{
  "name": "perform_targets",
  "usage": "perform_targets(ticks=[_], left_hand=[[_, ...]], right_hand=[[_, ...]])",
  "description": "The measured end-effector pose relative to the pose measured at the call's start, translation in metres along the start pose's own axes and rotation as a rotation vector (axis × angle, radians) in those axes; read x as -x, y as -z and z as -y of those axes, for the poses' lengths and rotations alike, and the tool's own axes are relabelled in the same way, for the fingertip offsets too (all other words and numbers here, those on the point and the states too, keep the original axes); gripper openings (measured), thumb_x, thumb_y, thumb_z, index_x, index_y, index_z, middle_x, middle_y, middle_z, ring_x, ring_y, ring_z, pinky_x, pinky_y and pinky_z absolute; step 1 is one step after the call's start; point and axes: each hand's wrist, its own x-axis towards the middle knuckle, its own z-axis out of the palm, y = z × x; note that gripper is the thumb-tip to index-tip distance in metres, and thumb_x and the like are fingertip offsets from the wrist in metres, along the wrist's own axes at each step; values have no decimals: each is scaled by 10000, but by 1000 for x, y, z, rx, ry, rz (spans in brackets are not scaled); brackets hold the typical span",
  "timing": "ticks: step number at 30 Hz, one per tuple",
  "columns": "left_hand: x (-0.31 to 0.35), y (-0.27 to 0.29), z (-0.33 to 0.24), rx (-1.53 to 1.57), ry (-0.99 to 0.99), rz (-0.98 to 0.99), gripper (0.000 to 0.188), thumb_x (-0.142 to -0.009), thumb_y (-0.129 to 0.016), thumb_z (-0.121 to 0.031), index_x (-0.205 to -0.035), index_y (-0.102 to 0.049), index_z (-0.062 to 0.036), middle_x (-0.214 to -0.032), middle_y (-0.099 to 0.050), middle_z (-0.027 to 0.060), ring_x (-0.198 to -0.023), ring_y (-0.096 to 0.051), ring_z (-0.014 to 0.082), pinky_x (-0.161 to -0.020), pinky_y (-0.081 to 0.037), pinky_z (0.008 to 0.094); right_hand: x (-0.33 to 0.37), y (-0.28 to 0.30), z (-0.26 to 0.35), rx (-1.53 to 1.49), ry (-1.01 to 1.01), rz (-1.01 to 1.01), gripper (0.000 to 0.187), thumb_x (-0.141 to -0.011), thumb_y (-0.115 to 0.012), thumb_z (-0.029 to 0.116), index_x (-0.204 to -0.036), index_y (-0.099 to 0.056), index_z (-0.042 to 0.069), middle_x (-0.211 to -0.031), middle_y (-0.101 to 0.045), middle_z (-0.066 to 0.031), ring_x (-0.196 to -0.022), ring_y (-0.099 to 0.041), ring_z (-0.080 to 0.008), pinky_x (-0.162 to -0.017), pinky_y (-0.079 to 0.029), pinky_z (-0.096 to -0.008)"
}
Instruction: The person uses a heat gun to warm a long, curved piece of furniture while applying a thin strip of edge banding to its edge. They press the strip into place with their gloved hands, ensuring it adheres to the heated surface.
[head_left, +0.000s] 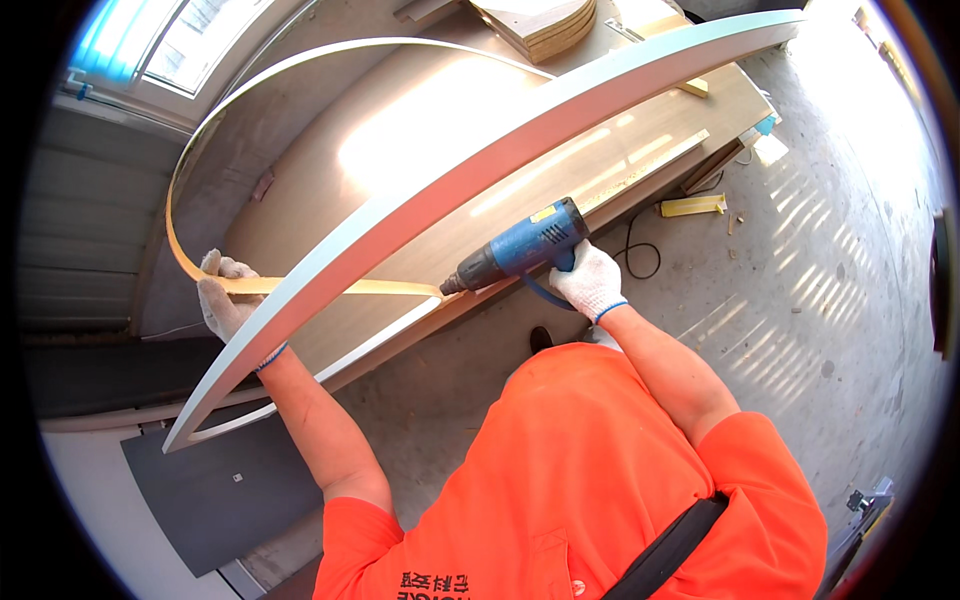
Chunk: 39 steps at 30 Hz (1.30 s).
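Note:
My left hand (222, 312), in a white knit glove, is closed around a thin, pale yellow flexible strip (375, 287), which looks like edge banding. From there the strip loops up and back in a wide arc over the bench. My right hand (592, 280), also gloved, grips the handle of a blue and black heat gun (525, 243). Its nozzle points left, right by the strip's free end. A long curved white panel (480, 150) crosses above my left forearm, its near face tinted orange; it hides part of the strip and left wrist.
Under these lies a wooden bench top (300, 215). Curved boards (550, 40) are stacked at its far end. A black cable (643, 262) and a yellow channel-shaped piece (692, 206) lie on the concrete floor at right. A dark grey sheet (215, 490) is at lower left.

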Motion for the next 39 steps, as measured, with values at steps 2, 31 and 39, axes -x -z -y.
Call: perform_targets(ticks=[2, 31, 39], left_hand=[[0, 1, 1, 2, -4, 6, 540, -999, -815, -432, -1294, -698, 4, -973, -625, 41, -878, -615, 108, -761, -529, 241], [12, 5, 8, 85, 58, -47, 541, -980, -837, -418, -1286, -698, 5, -1006, -623, 53, -917, -626, 124, -815, -540, 260], [15, 3, 6, 68, 74, 7, 533, -989, -823, -438, -1276, -700, -6, -971, -631, 43, -885, -628, 118, -768, -549, 247]], right_hand=[[-1, 2, 2, -23, 14, -9, 455, -764, -773, 307, -1132, -700, 50, -959, -770, -245, -967, -741, -462, -871, -596, -525], [-15, 54, 126, -130, 218, -10, 485, -779, -767, 302, -1152, -681, 5, -863, -751, -215, -907, -755, -430, -835, -597, -477], [-19, 56, 137, -143, 230, -24, 485, -778, -774, 293, -1161, -693, 5, -918, -760, -228, -972, -753, -430, -867, -591, -476]])
